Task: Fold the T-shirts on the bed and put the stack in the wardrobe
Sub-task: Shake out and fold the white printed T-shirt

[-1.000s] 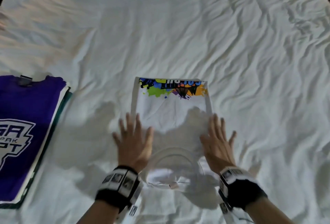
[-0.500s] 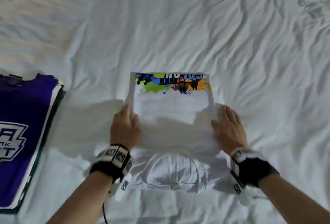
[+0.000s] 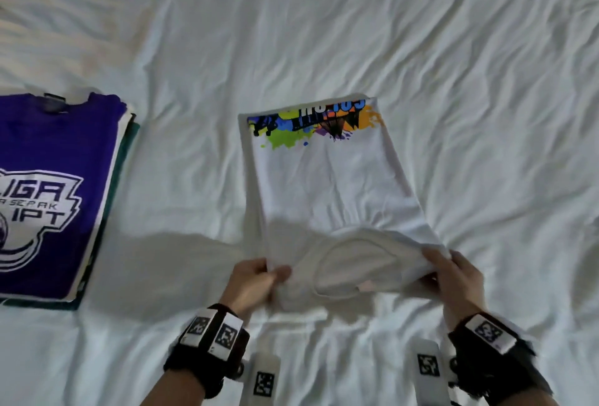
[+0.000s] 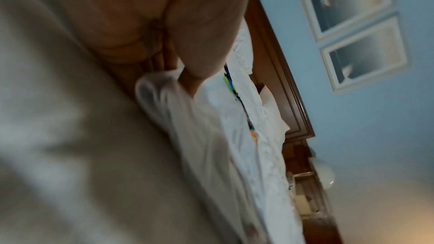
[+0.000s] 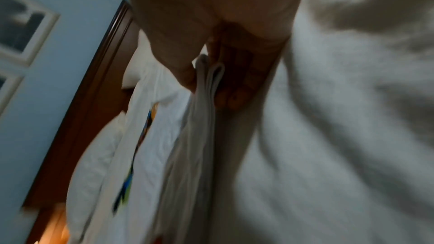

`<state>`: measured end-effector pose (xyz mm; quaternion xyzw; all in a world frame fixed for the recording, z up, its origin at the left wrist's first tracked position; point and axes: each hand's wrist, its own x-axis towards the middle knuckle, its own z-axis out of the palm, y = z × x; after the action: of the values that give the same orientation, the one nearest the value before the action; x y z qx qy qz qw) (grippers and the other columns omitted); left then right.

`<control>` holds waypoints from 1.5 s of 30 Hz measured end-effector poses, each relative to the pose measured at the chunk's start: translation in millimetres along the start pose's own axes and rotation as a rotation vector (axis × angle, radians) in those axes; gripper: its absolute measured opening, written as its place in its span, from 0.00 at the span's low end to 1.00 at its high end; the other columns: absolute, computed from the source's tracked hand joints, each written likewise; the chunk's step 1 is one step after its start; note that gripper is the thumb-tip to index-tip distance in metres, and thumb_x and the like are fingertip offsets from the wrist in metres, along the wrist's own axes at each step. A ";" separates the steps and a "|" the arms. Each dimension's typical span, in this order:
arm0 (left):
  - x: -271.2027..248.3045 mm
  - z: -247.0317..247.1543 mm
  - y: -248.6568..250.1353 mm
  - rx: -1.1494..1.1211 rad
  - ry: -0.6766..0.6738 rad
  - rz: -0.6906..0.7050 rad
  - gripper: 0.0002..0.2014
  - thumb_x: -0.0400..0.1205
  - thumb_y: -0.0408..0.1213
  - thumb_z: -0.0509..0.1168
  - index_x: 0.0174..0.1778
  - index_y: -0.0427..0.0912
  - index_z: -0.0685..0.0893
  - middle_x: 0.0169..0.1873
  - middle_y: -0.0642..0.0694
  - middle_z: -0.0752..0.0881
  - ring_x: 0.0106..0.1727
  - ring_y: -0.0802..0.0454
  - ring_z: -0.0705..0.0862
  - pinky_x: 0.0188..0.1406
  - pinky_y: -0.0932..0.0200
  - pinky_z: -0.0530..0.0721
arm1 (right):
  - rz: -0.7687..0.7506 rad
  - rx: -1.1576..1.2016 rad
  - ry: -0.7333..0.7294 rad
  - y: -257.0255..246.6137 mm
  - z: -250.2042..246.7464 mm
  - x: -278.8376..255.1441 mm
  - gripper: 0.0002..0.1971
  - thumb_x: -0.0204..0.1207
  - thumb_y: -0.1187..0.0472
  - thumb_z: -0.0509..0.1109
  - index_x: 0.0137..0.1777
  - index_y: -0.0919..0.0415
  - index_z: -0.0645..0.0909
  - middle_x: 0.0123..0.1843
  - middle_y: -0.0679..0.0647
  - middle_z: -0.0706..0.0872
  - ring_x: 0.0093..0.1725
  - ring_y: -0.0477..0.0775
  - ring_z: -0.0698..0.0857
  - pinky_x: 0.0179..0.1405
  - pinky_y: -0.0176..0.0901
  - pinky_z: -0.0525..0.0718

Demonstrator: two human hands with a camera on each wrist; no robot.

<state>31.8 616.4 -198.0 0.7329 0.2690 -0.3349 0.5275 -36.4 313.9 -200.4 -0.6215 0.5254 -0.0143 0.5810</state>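
A folded white T-shirt (image 3: 327, 185) with a colourful splash print along its far edge lies mid-bed, its collar end towards me. My left hand (image 3: 259, 279) pinches the near left corner, thumb on top. My right hand (image 3: 450, 272) grips the near right corner, and that end is raised off the sheet. The left wrist view shows the thumb clamping the white cloth (image 4: 164, 88). In the right wrist view, layered cloth (image 5: 206, 81) sits between thumb and fingers. A stack of folded shirts (image 3: 55, 198), purple one on top, lies at the left.
The white bed sheet (image 3: 324, 33) is wrinkled all around. A dark wooden headboard (image 4: 279, 81) and white pillows stand at the far end. Two framed pictures (image 4: 352, 25) hang on the blue wall, and a bedside lamp (image 4: 324, 173) stands beside the bed.
Both hands went from pressing flat on the white shirt to its side edges, then back to the collar end. They now grip its near corners and lift that end.
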 end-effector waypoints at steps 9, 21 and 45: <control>78.0 -27.4 105.5 -0.141 0.170 0.061 0.21 0.67 0.50 0.81 0.48 0.38 0.88 0.43 0.42 0.91 0.38 0.49 0.90 0.38 0.53 0.90 | 0.309 0.308 -0.197 19.5 67.4 -89.7 0.10 0.71 0.59 0.78 0.43 0.65 0.83 0.37 0.59 0.88 0.36 0.56 0.88 0.40 0.49 0.88; 19.1 -105.9 9.0 0.141 0.675 -0.020 0.15 0.71 0.48 0.74 0.44 0.40 0.91 0.48 0.34 0.90 0.53 0.36 0.88 0.55 0.46 0.86 | 0.347 -0.036 -0.491 35.5 121.0 -130.6 0.19 0.50 0.61 0.81 0.42 0.70 0.87 0.36 0.63 0.90 0.36 0.64 0.89 0.41 0.59 0.89; 58.1 87.3 197.8 1.427 0.141 0.875 0.14 0.80 0.41 0.62 0.59 0.42 0.81 0.57 0.39 0.86 0.55 0.37 0.84 0.45 0.52 0.76 | -0.088 -0.378 -0.363 -13.1 35.8 -56.7 0.18 0.47 0.48 0.73 0.34 0.58 0.87 0.31 0.52 0.89 0.37 0.55 0.88 0.38 0.48 0.84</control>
<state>198.2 476.5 -144.8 0.9481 -0.2836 -0.1435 0.0014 -31.0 374.2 -168.8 -0.7336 0.3784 0.1706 0.5381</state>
